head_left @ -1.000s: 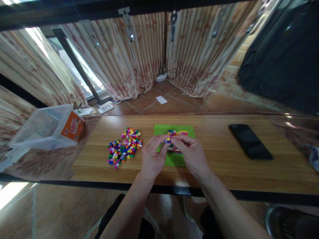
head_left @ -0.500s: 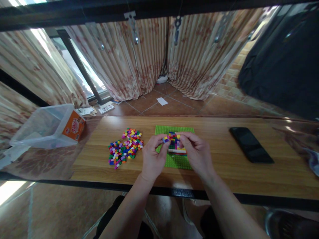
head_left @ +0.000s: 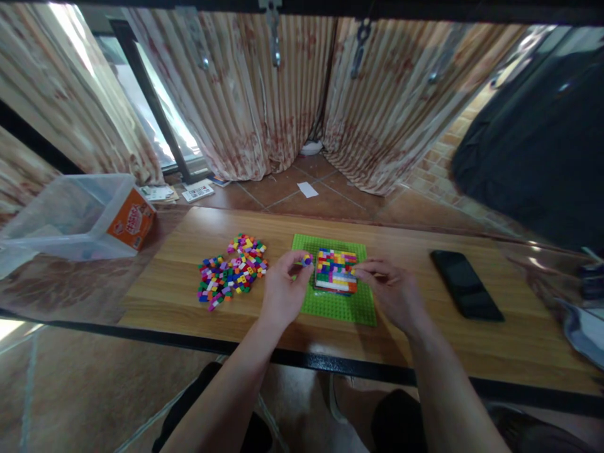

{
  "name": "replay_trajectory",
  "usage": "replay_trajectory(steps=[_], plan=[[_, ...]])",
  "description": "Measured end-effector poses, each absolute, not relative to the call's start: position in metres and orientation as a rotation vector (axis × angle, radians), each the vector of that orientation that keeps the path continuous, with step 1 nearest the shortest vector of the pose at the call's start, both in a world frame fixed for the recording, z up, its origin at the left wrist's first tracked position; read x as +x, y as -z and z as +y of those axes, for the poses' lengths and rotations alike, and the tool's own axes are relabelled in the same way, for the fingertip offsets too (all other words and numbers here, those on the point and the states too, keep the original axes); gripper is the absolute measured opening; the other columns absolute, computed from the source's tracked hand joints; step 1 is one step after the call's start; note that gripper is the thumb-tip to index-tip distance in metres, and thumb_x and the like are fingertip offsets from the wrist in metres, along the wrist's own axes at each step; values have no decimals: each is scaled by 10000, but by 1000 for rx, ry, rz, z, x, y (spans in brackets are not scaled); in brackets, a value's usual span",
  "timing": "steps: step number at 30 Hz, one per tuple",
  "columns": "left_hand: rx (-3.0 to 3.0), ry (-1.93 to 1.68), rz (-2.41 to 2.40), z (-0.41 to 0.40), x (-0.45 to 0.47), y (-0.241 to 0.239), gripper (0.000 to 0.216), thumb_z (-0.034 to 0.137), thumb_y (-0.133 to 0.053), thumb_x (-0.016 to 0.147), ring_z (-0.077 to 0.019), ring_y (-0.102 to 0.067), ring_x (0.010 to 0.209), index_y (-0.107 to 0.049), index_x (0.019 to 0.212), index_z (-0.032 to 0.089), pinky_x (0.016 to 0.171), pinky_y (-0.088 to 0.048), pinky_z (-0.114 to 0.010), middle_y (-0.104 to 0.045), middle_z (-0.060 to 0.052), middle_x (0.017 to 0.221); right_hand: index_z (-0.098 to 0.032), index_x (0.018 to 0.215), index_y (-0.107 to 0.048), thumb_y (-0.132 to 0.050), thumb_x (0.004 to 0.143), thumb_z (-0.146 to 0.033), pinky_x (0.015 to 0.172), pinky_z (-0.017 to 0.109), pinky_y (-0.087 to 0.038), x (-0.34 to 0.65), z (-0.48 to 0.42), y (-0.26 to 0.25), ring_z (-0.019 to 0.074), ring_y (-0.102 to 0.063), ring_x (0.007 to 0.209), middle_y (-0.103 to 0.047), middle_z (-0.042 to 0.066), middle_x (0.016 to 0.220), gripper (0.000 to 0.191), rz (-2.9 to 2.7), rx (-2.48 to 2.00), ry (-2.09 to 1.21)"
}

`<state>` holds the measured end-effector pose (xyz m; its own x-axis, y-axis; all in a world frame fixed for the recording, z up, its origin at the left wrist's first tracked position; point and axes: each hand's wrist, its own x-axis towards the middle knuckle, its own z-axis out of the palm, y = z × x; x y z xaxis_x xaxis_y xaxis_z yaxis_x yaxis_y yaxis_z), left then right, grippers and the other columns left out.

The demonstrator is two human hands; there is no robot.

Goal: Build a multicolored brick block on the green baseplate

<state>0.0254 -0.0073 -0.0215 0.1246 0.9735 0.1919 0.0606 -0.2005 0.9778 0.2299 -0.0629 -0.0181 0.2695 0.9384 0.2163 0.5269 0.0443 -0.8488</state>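
A flat block built of many-coloured toy bricks (head_left: 336,267) sits on a green studded baseplate (head_left: 340,308). At its left side, my left hand (head_left: 285,289) pinches small toy bricks (head_left: 307,259), blue and yellow with some purple, between thumb and forefinger. My right hand (head_left: 391,289) is at the block's right edge, its thumb and forefinger closed on a small yellow brick (head_left: 355,269). Whether that brick touches the block is hard to make out. Left of the baseplate lies a loose pile of coloured bricks (head_left: 236,270).
A black phone (head_left: 466,285) lies on the wooden table (head_left: 165,270), to the right. Off the table's left end stands a clear plastic bin (head_left: 85,217) with an orange label. Striped curtains (head_left: 264,113) hang beyond the table, with papers (head_left: 198,190) on the floor.
My hands have moved apart, the right one shifting to the right, so more of the brick block shows. The left hand still pinches its bricks. The camera view has tilted slightly.
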Motion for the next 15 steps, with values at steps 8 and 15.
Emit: replay_trajectory(steps=[8, 15], plan=[[1476, -1210, 1073, -7, 26, 21, 132, 133, -659, 772, -146, -664, 735, -695, 891, 176, 728, -540, -276, -723, -26, 854, -243, 794, -777, -684, 812, -412, 703, 337, -493, 222, -57, 28, 190, -623, 890, -645, 60, 998, 194, -1387, -1638, -505], [1517, -1194, 1071, -8, 26, 23, 138, 143, -660, 784, -153, -673, 736, -699, 911, 179, 720, -537, -281, -729, -30, 865, -215, 778, -741, -685, 802, -409, 714, 341, -507, 220, -54, 30, 188, -627, 888, -640, 66, 1030, 203, -1334, -1641, -497]])
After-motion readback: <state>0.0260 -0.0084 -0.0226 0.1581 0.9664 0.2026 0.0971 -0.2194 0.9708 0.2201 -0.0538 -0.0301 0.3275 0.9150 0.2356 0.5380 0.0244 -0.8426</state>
